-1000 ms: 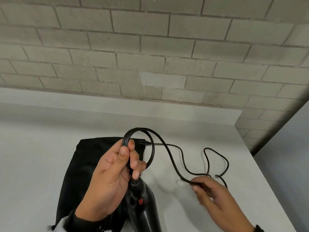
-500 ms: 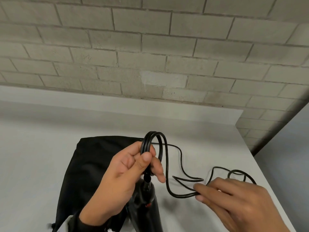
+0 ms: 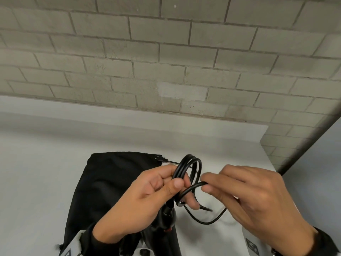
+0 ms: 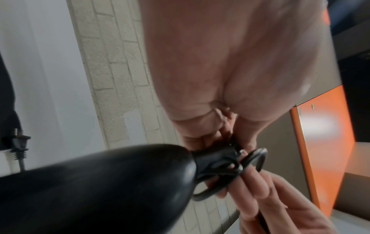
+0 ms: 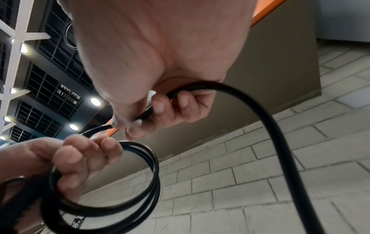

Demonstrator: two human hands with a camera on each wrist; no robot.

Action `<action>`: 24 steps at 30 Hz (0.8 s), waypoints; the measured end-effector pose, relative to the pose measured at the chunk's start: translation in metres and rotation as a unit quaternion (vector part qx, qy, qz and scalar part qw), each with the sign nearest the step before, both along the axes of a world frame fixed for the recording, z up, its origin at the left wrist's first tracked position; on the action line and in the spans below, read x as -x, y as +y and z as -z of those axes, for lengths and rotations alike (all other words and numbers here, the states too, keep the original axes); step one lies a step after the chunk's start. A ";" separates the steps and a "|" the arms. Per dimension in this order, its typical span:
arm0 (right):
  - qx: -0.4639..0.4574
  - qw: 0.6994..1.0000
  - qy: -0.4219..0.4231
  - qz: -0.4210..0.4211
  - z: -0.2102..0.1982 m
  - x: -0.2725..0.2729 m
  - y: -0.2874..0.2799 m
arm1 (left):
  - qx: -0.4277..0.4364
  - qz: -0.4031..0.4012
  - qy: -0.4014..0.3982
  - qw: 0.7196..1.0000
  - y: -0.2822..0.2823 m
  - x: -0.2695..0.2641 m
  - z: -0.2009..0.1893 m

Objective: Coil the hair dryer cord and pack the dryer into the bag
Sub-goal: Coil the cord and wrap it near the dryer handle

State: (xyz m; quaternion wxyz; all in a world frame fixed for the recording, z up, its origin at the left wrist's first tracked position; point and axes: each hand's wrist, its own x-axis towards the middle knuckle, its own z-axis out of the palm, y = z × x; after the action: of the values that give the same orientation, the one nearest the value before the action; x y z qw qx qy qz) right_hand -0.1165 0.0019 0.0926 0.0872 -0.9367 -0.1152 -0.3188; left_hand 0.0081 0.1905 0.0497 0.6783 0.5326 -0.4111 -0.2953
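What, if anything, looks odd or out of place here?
Nothing stands out. The left hand grips neat loops of the cord above the dryer; the right hand pinches the next stretch. The plug lies on the flat black bag, not yet coiled in.

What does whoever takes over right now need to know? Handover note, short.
Left hand: grips the coiled loops at the hair dryer handle end.
Right hand: pinches the loose cord, feeding the next loop.
Black bag: flat on the white table, under the hands; plug lies at its far edge.
Done: a few loops wound.
Left: coil the remaining slack and plug end, then put the dryer in the bag.
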 end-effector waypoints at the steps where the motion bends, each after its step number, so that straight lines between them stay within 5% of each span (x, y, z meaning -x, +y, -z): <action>1: -0.008 1.000 0.003 0.001 0.000 -0.002 0.001 | 0.002 0.008 -0.001 1.000 -0.001 0.000 -0.001; 8: -0.080 0.994 0.065 0.035 0.000 -0.009 0.006 | 0.035 0.063 0.051 0.996 -0.003 -0.002 0.001; 18: -0.010 0.989 0.125 0.076 0.004 -0.015 0.003 | 0.047 0.102 0.096 0.989 -0.005 -0.005 0.003; 24: -0.061 0.982 0.169 0.058 -0.006 -0.003 -0.006 | 0.024 0.079 0.123 0.989 0.000 -0.008 0.002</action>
State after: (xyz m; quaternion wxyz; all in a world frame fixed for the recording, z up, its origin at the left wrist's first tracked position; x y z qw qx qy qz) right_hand -0.1137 -0.0041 0.0991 0.1435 -0.9751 -0.0243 -0.1672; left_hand 0.0161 0.1905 0.0473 0.7108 0.4416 -0.3726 -0.4011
